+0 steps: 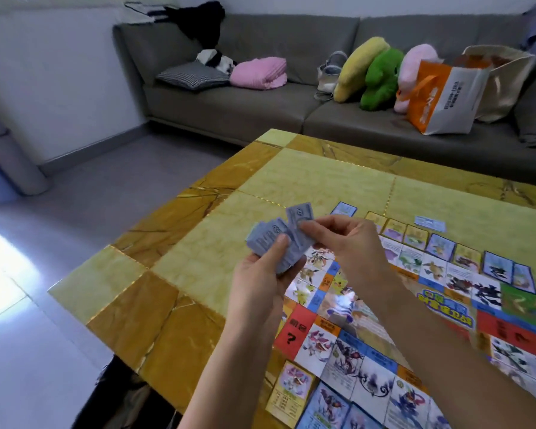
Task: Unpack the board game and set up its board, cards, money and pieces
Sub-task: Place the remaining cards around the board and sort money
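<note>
A stack of pale blue play money is held up above the table, just left of the board's corner. The left hand grips it from below, thumb pressed on top. The right hand pinches the topmost note between thumb and forefinger, the note standing partly clear of the stack; the other fingers are curled in. The game board lies open and flat on the table beneath the right forearm. A row of cards lines its far edge and more cards lie by its near corner. A small blue slip, possibly another note, lies apart beyond that row. Behind the table stands a grey sofa with an orange-and-white bag on it.
</note>
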`<state>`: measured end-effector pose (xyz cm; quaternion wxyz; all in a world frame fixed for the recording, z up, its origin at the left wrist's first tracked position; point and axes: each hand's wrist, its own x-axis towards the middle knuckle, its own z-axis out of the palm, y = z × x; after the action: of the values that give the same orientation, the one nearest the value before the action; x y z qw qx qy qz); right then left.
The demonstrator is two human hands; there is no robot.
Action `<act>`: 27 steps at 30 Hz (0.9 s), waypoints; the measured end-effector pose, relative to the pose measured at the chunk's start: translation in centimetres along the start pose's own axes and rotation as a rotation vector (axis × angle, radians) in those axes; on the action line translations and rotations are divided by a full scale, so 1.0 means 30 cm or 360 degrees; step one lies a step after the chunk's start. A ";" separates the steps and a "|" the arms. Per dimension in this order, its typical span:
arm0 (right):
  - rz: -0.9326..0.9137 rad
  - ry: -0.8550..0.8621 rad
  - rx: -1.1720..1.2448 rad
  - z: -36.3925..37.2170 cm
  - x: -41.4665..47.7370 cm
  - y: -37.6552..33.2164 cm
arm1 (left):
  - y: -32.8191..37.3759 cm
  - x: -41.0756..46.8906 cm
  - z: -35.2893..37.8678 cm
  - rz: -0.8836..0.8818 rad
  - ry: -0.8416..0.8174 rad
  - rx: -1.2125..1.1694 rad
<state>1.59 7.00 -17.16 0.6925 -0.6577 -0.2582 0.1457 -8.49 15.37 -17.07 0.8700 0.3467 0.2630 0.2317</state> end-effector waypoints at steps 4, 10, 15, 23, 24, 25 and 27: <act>0.0015 -0.0104 -0.0244 0.016 0.104 0.012 | 0.066 0.051 -0.078 -0.0137 0.0296 -0.0498; 0.0060 -0.0502 -0.1060 0.060 0.309 0.057 | 0.119 0.083 -0.137 -0.0091 0.0410 -0.0605; 0.0092 -0.0824 -0.1366 0.157 0.432 0.101 | 0.171 0.077 -0.178 0.0112 0.0440 -0.0602; 0.0661 -0.0200 -0.0880 0.236 0.486 0.229 | 0.195 0.072 -0.179 0.0173 0.0394 -0.0574; 0.0684 -0.0157 -0.0846 0.245 0.479 0.236 | 0.195 0.071 -0.179 0.0202 0.0385 -0.0565; 0.0696 -0.0124 -0.0809 0.253 0.471 0.241 | 0.196 0.070 -0.178 0.0229 0.0380 -0.0556; 0.0683 -0.0083 -0.0765 0.263 0.456 0.249 | 0.196 0.067 -0.176 0.0252 0.0375 -0.0548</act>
<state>9.56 21.68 -22.24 0.4639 -0.8379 -0.1582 0.2402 -11.53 22.94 -16.68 0.8587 0.1831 0.2913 0.3798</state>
